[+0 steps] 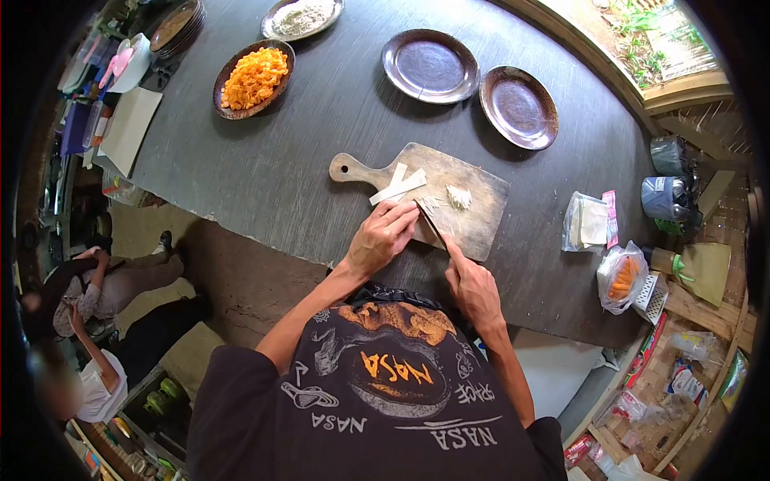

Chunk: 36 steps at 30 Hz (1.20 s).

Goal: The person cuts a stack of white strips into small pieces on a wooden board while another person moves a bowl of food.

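Gripping the knife (433,226) in my right hand (473,289), I risk nicking my left hand (383,236), whose curled fingers pin the white strips (425,207) right beside the blade on the cutting board (473,210).

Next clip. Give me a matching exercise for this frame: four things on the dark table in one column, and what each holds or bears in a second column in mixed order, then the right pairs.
Things
1. Wooden cutting board with a handle
2. Dark oval bowl at the far left
3. Pale round plate at the far edge
4. Two brown round plates

Holds or bears
A. Whitish powder or flakes
B. Nothing visible
C. Orange cut pieces
D. Pale strips and a small chopped pile

Pairs: 1-D, 2-C, 3-A, 4-B

On the board, the left hand presses down beside the knife held by the right hand.
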Tool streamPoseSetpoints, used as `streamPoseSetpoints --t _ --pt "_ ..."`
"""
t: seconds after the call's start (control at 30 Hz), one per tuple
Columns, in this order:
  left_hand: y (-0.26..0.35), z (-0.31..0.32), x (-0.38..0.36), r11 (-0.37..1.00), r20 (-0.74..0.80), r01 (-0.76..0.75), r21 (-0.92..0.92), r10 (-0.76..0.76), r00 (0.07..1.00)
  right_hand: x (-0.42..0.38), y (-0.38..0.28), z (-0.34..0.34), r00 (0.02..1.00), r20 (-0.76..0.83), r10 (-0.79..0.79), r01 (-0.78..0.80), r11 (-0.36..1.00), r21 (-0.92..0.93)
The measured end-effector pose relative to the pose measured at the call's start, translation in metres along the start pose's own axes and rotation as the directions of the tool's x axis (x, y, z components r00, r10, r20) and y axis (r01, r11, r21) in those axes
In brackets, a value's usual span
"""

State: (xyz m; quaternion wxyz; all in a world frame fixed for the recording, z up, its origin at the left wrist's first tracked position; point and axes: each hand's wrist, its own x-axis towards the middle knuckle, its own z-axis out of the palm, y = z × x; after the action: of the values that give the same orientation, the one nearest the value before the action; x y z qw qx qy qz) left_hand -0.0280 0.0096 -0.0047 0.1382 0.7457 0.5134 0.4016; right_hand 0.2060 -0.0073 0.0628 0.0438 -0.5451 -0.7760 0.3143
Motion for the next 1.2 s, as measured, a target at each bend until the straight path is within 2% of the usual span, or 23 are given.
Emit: streamPoseSetpoints --t 0.23,0.37,0.53,0.8,1.2 --pt "0.000 -0.001 -0.001 1.000 0.031 0.007 0.001 -0.007 0.999 -0.018 0.009 -0.008 0.999 0.043 0.022 -0.022 1.000 0.015" --pt "0.000 0.000 -0.003 1.000 0.021 -0.010 0.004 0.010 1.000 -0.016 0.008 -0.002 1.000 0.017 -0.008 0.007 0.999 0.038" --pt "0.000 0.000 -0.002 0.998 0.005 0.040 -0.042 -0.040 0.999 -0.005 0.006 -0.001 0.999 0.002 -0.045 0.045 0.998 0.033" --pt "0.002 0.000 -0.003 0.999 0.003 0.035 -0.029 -0.035 0.999 -0.006 0.000 -0.005 1.000 0.003 -0.009 0.009 1.000 0.014" --pt "0.000 0.000 -0.002 0.999 0.007 0.022 -0.032 -0.022 1.000 -0.004 0.008 0.003 0.999 -0.012 -0.052 0.052 0.998 0.045"
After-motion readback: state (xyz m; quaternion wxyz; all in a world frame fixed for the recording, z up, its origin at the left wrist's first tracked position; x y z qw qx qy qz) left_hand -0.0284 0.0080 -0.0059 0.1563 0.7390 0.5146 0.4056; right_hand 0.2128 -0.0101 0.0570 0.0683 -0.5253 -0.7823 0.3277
